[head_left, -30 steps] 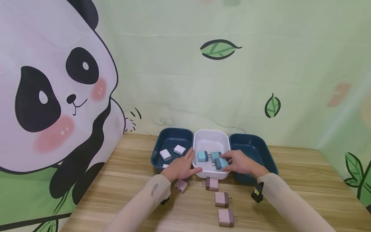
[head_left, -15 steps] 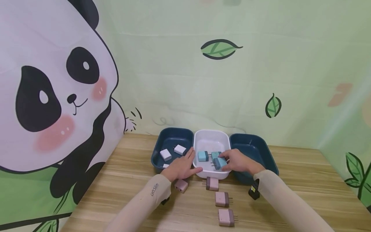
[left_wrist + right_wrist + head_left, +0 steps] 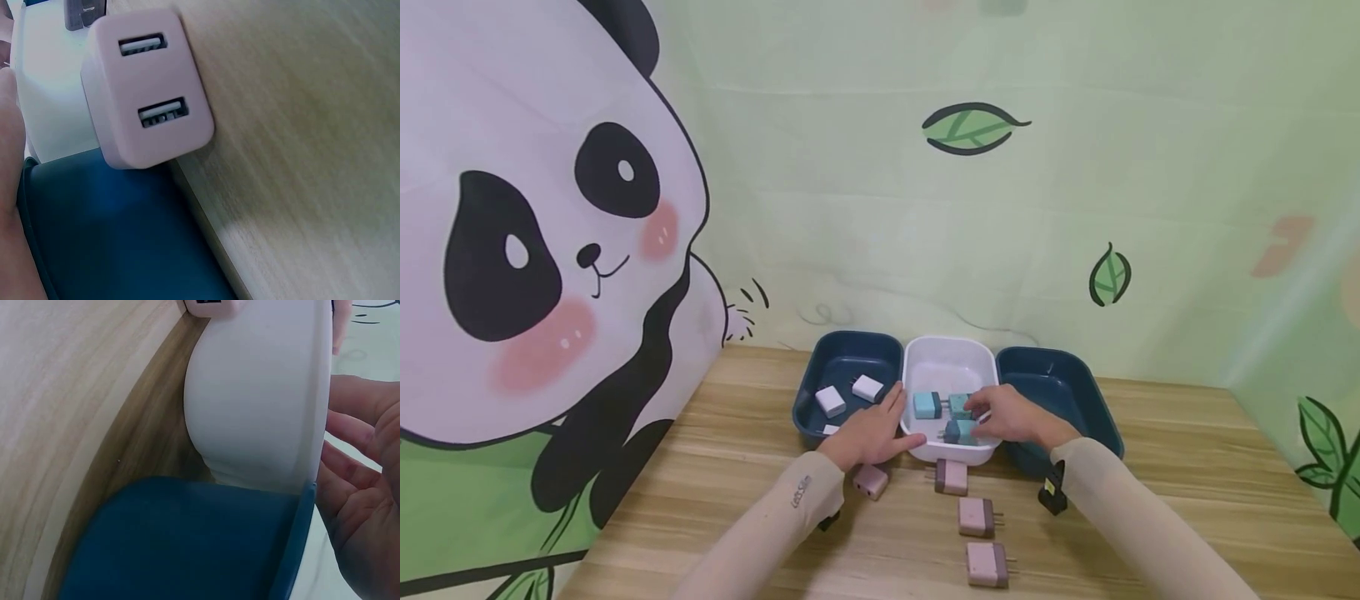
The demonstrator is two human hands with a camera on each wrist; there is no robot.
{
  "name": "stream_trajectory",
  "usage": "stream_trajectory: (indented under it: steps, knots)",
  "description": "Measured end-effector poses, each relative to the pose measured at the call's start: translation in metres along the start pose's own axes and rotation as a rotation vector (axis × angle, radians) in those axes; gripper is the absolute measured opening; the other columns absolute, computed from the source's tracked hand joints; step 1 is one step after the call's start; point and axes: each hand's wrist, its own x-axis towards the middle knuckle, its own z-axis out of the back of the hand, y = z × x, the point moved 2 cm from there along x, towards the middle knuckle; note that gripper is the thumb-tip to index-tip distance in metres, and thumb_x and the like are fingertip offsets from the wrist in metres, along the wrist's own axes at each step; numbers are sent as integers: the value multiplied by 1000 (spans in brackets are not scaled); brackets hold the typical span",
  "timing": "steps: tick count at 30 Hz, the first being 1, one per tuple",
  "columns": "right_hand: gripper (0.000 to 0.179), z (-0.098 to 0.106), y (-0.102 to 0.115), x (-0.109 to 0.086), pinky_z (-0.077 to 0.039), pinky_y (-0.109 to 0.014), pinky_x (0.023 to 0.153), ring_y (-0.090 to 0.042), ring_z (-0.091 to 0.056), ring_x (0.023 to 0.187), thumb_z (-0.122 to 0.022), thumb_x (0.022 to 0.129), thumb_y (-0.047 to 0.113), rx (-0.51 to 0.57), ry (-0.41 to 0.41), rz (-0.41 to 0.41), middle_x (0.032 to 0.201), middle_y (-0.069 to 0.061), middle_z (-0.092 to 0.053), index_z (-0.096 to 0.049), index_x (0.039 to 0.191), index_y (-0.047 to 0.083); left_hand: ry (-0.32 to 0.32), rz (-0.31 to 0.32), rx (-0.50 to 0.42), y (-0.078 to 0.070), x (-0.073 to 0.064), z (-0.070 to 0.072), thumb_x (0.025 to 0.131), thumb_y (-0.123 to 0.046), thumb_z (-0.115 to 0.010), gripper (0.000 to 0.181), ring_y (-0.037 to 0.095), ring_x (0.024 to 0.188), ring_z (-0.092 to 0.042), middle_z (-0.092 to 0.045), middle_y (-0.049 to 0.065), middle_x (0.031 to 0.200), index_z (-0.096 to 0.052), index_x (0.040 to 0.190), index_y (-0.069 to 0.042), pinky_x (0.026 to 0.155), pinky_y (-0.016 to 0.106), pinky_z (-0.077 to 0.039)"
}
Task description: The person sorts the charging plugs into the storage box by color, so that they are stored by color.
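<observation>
In the head view my right hand [image 3: 1018, 414] is inside the white bin [image 3: 951, 358], its fingers and thumb apart around the end of a blue USB charger [image 3: 958, 432] on the bin floor. Two more blue chargers lie there, one at the left [image 3: 927, 405] and one under the fingertips [image 3: 958, 406]. In the right wrist view my right hand [image 3: 365, 469] is partly hidden behind the white rim. My left hand [image 3: 868, 429] rests with straight fingers across the meeting rims of the white bin and the left dark blue bin [image 3: 846, 337]. A pink charger [image 3: 150, 87] sits beneath that wrist.
White chargers [image 3: 831, 402] lie in the left blue bin. Another dark blue bin [image 3: 1056, 367] adjoins the white one on the right. Several pink chargers [image 3: 976, 517] lie on the wooden table [image 3: 1165, 492] in front. A printed backdrop [image 3: 850, 208] rises behind.
The blue charger has gone down and slightly left onto the white bin's floor. My right hand has let go of it, fingers spreading. The left hand has stayed put.
</observation>
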Motion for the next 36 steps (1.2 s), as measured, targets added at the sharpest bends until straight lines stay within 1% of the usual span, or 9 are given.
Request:
stream_trajectory:
  steps: [4, 10, 14, 18, 22, 26, 30, 32, 36]
  knots:
    - [40, 0, -2, -2, -51, -39, 86, -23, -62, 99, -74, 82, 13, 34, -11, -20, 109, -12, -65, -63, 118, 1, 6, -5, -2, -2, 0, 1, 91, -66, -38, 91, 28, 134, -35, -2, 10, 158, -11, 152, -4, 102, 42, -37]
    - [39, 7, -1, -9, -51, -40, 86, -26, -61, 101, -72, 84, 12, 72, -27, 5, 114, -14, -63, -62, 120, 0, 4, 2, -5, -1, 1, 2, 91, -65, -39, 91, 29, 134, -35, 0, 9, 158, -10, 152, -5, 103, 43, -36]
    - [38, 12, 1, -13, -50, -41, 87, -27, -59, 103, -71, 84, 12, 80, -36, 8, 116, -13, -62, -62, 120, 1, 4, 3, -6, 0, 2, 2, 90, -66, -39, 91, 29, 134, -35, 0, 9, 158, -10, 152, -5, 103, 43, -36]
    - [37, 16, 2, -17, -50, -41, 87, -27, -59, 103, -71, 85, 13, 58, -51, 11, 116, -13, -62, -63, 119, 3, -4, 6, -15, 0, 2, 1, 90, -67, -39, 92, 29, 134, -35, 0, 9, 158, -10, 152, -5, 104, 42, -35]
    - [35, 21, 5, -24, -50, -42, 86, -27, -59, 101, -70, 85, 14, 20, -71, 52, 115, -13, -62, -63, 118, 4, -19, 11, -20, 2, 2, 1, 89, -67, -41, 92, 29, 135, -32, -2, 8, 158, -11, 152, -6, 105, 42, -34]
    - [34, 28, 5, -31, -50, -42, 84, -28, -58, 98, -71, 85, 16, -22, -111, 109, 112, -12, -63, -64, 116, 4, -53, 4, -8, 1, 1, 3, 89, -67, -42, 92, 31, 136, -30, -7, 9, 158, -15, 151, -5, 106, 46, -31]
    - [36, 32, -1, -38, -50, -42, 84, -27, -59, 99, -71, 85, 19, -53, -148, 133, 112, -11, -64, -64, 117, 4, -79, 2, 8, 1, 1, 3, 88, -66, -43, 91, 32, 137, -27, -13, 11, 157, -20, 150, -4, 108, 48, -26]
    - [38, 33, -5, -42, -50, -43, 85, -27, -59, 101, -71, 85, 22, -53, -156, 127, 112, -11, -63, -63, 118, 5, -84, 1, 13, 0, 1, 4, 88, -66, -45, 90, 32, 138, -26, -16, 12, 156, -22, 150, -3, 109, 48, -24]
    - [40, 35, -17, -50, -49, -45, 86, -27, -58, 105, -71, 85, 25, -77, -192, 122, 115, -11, -62, -62, 120, 5, -93, -31, 28, -5, -2, 6, 90, -61, -47, 85, 31, 139, -24, -20, 13, 155, -26, 149, -4, 111, 47, -21]
